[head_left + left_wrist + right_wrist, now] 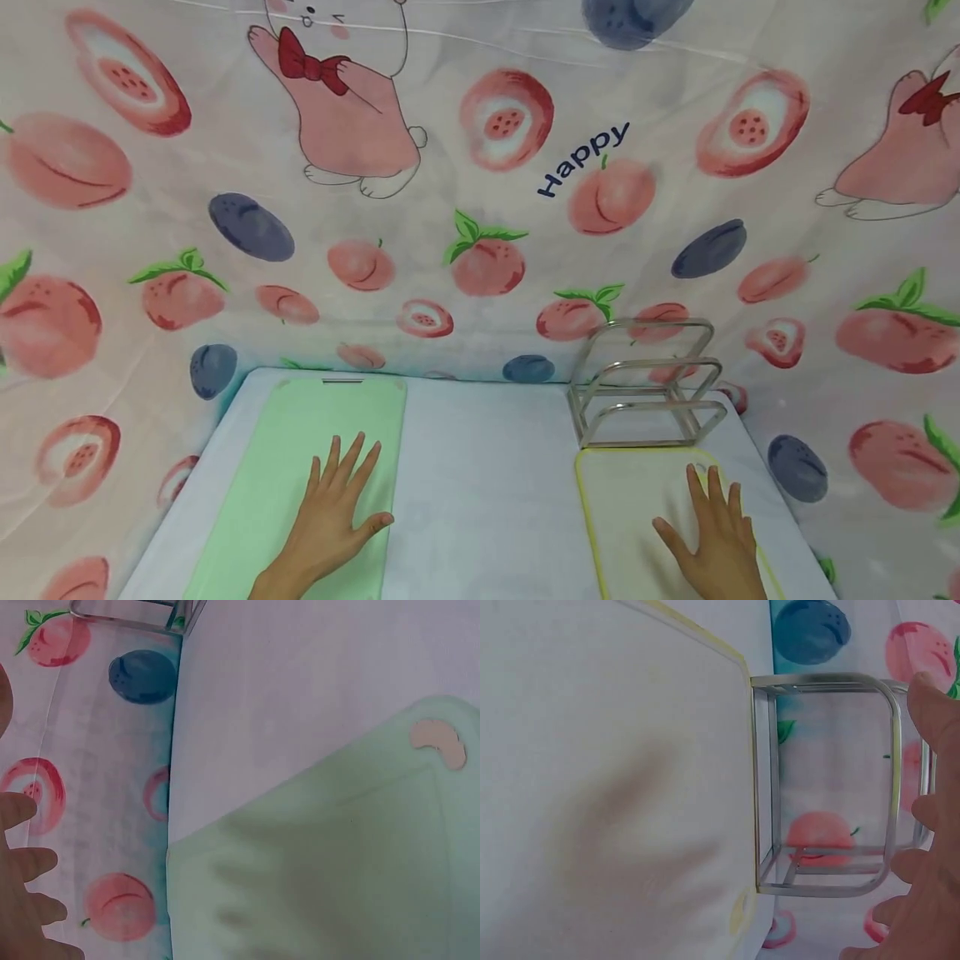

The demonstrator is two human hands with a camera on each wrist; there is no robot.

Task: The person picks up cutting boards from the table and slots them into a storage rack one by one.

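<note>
A light green cutting board (300, 442) lies flat on the left of the white table. Over it hovers my left hand (330, 517), fingers spread and holding nothing; its shadow falls on the board in the left wrist view. On the right lies a cream cutting board (630, 508) with a yellow edge. My right hand (716, 533) is spread above that one, also holding nothing, and casts a shadow on it in the right wrist view. A metal rack (825, 889) with several upright loops stands just behind the cream board.
White table surface (487, 492) lies between the two boards. Fabric printed with peaches and rabbits (420, 183) hangs as a wall behind the table and on both sides. The green board has a pinkish curved mark (442, 739) at one corner.
</note>
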